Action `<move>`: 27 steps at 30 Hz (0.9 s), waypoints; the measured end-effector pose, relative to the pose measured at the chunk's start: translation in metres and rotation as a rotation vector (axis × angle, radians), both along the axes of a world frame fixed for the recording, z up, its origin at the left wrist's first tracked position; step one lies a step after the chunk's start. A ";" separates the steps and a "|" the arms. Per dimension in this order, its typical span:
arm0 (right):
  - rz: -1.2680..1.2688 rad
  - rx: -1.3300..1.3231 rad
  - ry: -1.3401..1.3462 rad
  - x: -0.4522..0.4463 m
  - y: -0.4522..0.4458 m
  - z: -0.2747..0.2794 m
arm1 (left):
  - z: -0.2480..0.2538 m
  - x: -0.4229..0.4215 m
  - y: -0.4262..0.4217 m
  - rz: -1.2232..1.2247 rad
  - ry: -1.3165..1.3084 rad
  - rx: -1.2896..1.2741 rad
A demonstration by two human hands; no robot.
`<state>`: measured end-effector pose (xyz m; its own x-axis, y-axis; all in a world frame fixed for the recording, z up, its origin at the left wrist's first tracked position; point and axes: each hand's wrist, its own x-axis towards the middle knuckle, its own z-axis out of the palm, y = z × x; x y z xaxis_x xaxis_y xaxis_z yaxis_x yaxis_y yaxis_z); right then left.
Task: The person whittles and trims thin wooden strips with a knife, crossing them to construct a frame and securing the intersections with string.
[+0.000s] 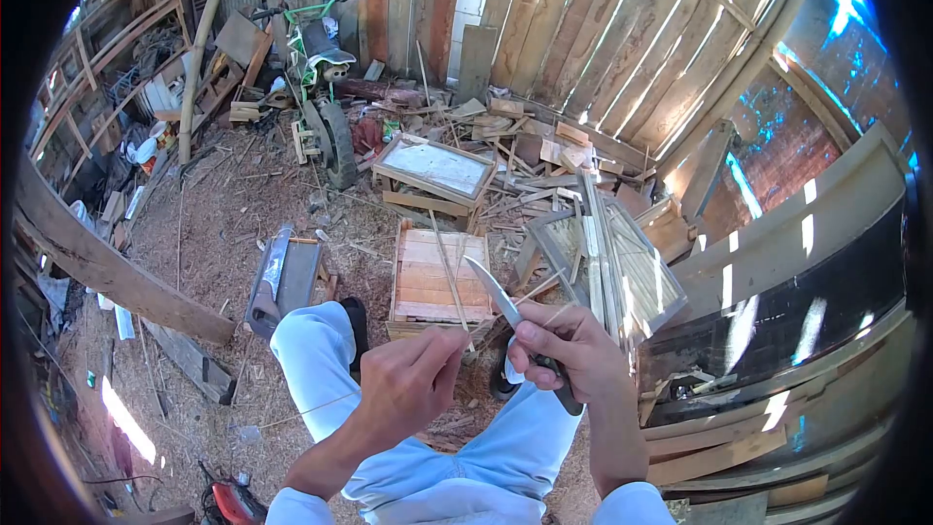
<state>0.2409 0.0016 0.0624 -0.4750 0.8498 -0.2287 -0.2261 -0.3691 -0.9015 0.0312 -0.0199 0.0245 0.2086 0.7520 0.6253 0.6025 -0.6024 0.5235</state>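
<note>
My right hand (569,350) is closed round the dark handle of a knife (498,297), its curved blade pointing up and to the left. A thin wood strip (547,287) shows beside the blade near these fingers. To the left, my left hand (413,379) is closed with its fingers pinched together, close to the lower end of a thin stick (448,267). Whatever that pinch holds is too small or hidden to name. Both hands are above my lap, apart from each other. Beyond them a wooden box (442,277) with light slats rests on the ground.
A handsaw (273,272) lies on a small dark bench (302,277) at the left. A framed tray (434,167), scrap wood and a small bike (326,87) are further back. Long strips (595,253) and a mesh frame (646,267) lean at the right. A red tool (233,501) sits lower left.
</note>
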 end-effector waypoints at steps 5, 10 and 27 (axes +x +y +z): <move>-0.007 -0.019 -0.014 0.002 0.000 0.001 | 0.000 0.000 -0.002 -0.001 0.054 0.030; -0.019 0.013 -0.074 0.002 0.002 0.000 | 0.003 0.002 -0.003 -0.012 0.007 -0.037; -0.106 0.054 -0.113 0.010 -0.002 0.007 | -0.005 -0.003 -0.004 0.075 -0.060 -0.071</move>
<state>0.2506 -0.0005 0.0695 -0.3556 0.9063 -0.2284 -0.1576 -0.2990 -0.9411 0.0286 -0.0241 0.0200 0.1141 0.8071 0.5793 0.6111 -0.5168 0.5996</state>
